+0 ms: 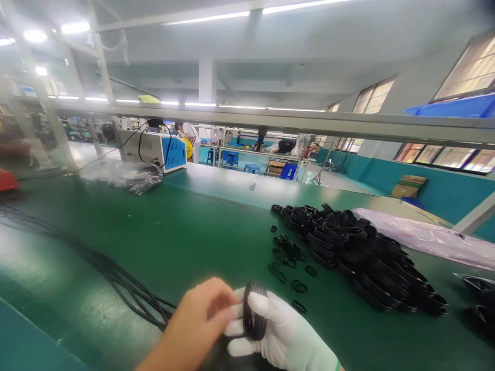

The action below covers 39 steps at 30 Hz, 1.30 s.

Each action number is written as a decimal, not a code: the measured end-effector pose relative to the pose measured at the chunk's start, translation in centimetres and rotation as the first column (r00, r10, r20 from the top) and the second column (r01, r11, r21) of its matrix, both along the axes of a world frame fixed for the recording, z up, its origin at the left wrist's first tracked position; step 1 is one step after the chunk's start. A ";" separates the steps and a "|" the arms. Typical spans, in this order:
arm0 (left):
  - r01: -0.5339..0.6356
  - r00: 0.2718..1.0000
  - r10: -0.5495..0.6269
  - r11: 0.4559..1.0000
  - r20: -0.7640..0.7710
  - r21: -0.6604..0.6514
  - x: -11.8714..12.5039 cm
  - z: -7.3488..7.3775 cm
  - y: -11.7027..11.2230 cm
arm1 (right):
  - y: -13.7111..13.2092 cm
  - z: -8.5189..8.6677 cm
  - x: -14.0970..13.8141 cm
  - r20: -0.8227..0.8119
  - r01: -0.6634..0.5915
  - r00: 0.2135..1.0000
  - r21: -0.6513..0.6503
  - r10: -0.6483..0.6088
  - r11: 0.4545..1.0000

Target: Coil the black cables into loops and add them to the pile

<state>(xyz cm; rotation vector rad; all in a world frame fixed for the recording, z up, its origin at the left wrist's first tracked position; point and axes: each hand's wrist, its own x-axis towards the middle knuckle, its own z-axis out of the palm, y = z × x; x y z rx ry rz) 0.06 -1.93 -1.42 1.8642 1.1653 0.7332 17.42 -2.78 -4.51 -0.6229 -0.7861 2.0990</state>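
Note:
A small bundle of black coiled cable (255,312) stands on edge in my right hand (280,322), which wears a white glove. The gloved thumb presses across the coil, with the fingers behind it. My bare left hand (204,314) is just left of the coil, its thumb and fingers drawn together at the gloved fingertips. Whatever lies between those bare fingers is hidden. Beyond my right hand, several small black bands (288,250) lie loose on the green tabletop (201,242). A large heap of black coiled cables (359,252) lies to their right.
Long black cables (112,273) run across the table at left. A blue-and-white machine (154,149) stands at the back beside clear plastic film (127,175). Pinkish plastic wrap (429,237) lies behind the heap. A shelf rail (247,119) crosses above. A person (189,134) stands farther back.

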 end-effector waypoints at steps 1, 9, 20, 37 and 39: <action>-0.048 0.998 0.050 0.998 0.033 -0.035 -0.3 0.3 0.4 | 0.0 0.0 0.0 0.002 -0.019 1.000 -0.023 0.019 1.000; -0.051 0.998 0.055 0.995 -0.043 0.083 1.3 -0.6 2.0 | -0.5 0.9 -1.2 0.119 -0.069 0.991 0.018 0.067 0.997; -0.089 0.990 0.095 0.994 -0.105 0.059 1.5 -1.4 2.2 | -0.1 1.2 -1.3 0.305 -0.052 0.952 0.059 0.031 0.997; 0.019 0.998 -0.013 0.995 -0.061 0.098 0.5 -1.5 0.1 | 0.0 -0.5 -0.4 0.020 0.033 0.999 -0.010 -0.033 0.999; -0.052 0.998 0.052 0.999 -0.025 0.012 0.1 -0.6 0.8 | -0.1 -0.2 -0.3 0.047 -0.012 0.999 -0.019 0.013 1.000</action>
